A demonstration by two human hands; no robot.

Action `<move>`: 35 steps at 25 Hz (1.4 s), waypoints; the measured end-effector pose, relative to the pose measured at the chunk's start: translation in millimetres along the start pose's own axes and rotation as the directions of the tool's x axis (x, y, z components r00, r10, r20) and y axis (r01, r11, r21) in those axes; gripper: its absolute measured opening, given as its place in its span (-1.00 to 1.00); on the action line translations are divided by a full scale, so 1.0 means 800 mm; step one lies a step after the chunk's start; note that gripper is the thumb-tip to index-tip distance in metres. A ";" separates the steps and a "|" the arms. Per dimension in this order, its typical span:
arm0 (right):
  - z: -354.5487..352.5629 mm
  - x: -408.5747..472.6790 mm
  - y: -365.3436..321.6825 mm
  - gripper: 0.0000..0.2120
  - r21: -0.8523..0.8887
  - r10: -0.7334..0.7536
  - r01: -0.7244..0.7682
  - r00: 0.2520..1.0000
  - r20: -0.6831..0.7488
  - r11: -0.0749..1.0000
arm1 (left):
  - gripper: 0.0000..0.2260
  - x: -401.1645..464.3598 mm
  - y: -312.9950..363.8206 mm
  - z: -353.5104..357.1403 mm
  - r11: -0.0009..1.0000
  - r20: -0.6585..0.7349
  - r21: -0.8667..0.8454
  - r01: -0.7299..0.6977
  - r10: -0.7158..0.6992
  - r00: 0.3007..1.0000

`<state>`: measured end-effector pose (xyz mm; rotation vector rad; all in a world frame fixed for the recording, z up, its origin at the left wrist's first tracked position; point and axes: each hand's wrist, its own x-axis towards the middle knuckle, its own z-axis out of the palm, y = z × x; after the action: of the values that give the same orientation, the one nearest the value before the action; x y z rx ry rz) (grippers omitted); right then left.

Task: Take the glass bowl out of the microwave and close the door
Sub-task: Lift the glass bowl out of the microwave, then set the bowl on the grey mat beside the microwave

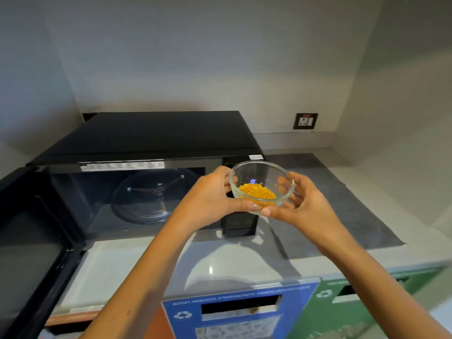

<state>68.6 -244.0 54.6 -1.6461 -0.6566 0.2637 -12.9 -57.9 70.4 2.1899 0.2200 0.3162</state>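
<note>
A clear glass bowl with yellow-orange food in its bottom is held in the air in front of the microwave's control panel. My left hand grips its left side and my right hand grips its right side, thumbs meeting under the near rim. The black microwave stands on the counter with its door swung wide open to the left. Inside, the glass turntable is bare.
A grey mat lies on the white counter to the right of the microwave. A wall socket sits at the back right. Blue and green recycling bin fronts are below the counter edge.
</note>
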 end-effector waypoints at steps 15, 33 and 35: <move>-0.274 0.074 0.212 -0.24 -0.162 0.184 -0.186 0.983 -0.029 0.969 | -0.29 0.178 0.003 0.330 0.986 0.068 -0.109 0.123 -0.116 0.991; -0.279 0.130 0.317 -0.34 -0.222 0.271 -0.261 0.963 0.012 0.939 | -0.27 0.225 -0.062 0.403 0.966 0.087 -0.063 0.250 -0.245 0.966; -0.274 0.125 0.307 -0.33 -0.243 0.252 -0.245 0.968 -0.002 0.939 | -0.23 0.220 -0.055 0.396 0.972 0.097 0.003 0.233 -0.232 0.968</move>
<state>330.1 -384.4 -120.3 -1.9668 -0.5158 0.4037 249.3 -225.0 -121.5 2.1382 0.4171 0.0793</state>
